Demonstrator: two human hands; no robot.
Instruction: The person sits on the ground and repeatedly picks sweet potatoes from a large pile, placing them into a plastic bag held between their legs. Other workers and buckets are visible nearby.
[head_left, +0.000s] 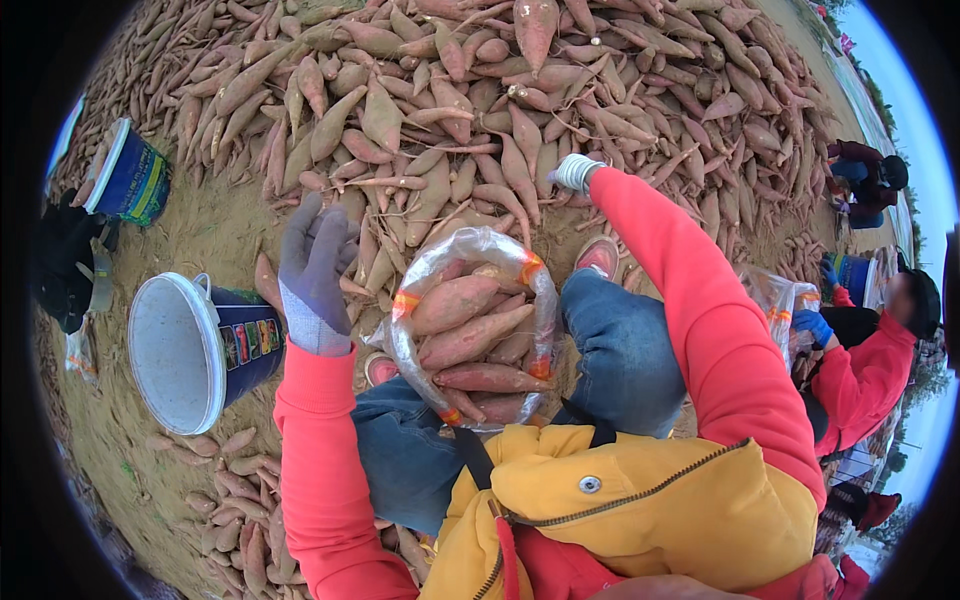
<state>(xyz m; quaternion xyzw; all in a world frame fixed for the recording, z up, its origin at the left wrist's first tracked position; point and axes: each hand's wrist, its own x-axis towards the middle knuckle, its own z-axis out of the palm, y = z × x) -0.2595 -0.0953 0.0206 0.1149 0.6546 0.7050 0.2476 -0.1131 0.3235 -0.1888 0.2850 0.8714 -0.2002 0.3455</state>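
Between my knees stands a clear plastic bag (550, 322) with its rim rolled into a ring, filled with pink-skinned sweet potatoes (472, 335). My left hand (319, 262), in a grey-purple glove with a light cuff, is raised left of the bag, fingers apart, holding nothing. My right hand (574, 174) reaches to the near edge of a large heap of sweet potatoes (450, 112). Only its white ribbed cuff and a bit of the glove show; the fingers are mostly hidden, so its grip cannot be told.
An empty blue bucket with a white inside (176, 352) lies tilted at left; another blue bucket (131, 172) is farther up. Loose sweet potatoes (247, 510) lie on the soil at lower left. A co-worker in blue gloves (862, 375) sits at right by a plastic bag (780, 300); other people are beyond.
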